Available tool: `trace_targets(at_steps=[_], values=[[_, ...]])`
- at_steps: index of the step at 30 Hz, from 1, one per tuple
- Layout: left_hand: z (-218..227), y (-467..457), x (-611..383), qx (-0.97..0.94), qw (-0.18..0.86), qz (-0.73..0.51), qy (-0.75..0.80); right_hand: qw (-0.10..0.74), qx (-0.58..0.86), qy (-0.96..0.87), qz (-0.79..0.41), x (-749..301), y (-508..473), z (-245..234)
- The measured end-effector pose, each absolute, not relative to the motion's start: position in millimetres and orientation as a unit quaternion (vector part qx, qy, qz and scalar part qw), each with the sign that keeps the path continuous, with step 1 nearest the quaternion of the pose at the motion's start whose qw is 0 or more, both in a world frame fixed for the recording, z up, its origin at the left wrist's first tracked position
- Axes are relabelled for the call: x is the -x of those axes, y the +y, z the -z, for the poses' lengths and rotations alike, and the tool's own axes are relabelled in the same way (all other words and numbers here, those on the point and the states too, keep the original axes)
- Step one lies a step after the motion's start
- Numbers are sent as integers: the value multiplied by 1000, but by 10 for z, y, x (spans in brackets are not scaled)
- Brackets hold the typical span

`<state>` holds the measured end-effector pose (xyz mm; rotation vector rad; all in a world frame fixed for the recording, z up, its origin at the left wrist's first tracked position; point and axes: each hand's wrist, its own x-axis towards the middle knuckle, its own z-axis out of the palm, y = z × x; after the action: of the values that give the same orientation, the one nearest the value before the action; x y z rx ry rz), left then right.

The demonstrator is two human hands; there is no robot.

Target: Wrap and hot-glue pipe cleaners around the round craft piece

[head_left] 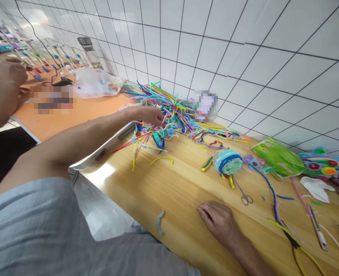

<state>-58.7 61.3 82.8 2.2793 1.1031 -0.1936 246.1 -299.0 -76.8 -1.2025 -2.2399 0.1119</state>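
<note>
My left hand [148, 115] is stretched far out to a big heap of coloured pipe cleaners [169, 105] on the wooden table [175, 191]. Its fingers are held together and curl down into the near edge of the heap, so the tips are hidden. My right hand [218, 220] lies flat on the bare wood near the front edge, fingers out, holding nothing. A ball wound from blue and green pipe cleaners [227, 161] sits beyond it, with small scissors [244, 196] beside the ball.
Loose pipe cleaner pieces [161, 159] are scattered on the wood. At right lie a green packet [278, 157], finished colourful figures [327, 166], pliers [294, 241] and a knife [317, 228]. Another person's hands [8, 76] work at an orange table [80, 111] on the left. A tiled wall [244, 50] stands behind.
</note>
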Motion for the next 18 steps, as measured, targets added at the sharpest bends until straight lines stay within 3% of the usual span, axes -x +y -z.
trace_targets(at_steps=[3,7,11,14,18], values=[[-861,307,488,-874,302,90,370,293,450,-842,-45,-2471,-2994,773],[-479,-864,328,-878,381,198,210,287,456,-841,-47,-2463,-3005,762],[38,-1830,388,-948,278,153,34,289,459,-839,-43,-2445,-3007,747],[187,-1959,440,-961,247,126,-7,292,459,-838,-31,-2445,-3000,745],[69,-1701,317,-952,269,148,20,276,474,-835,-28,-2433,-3012,749]])
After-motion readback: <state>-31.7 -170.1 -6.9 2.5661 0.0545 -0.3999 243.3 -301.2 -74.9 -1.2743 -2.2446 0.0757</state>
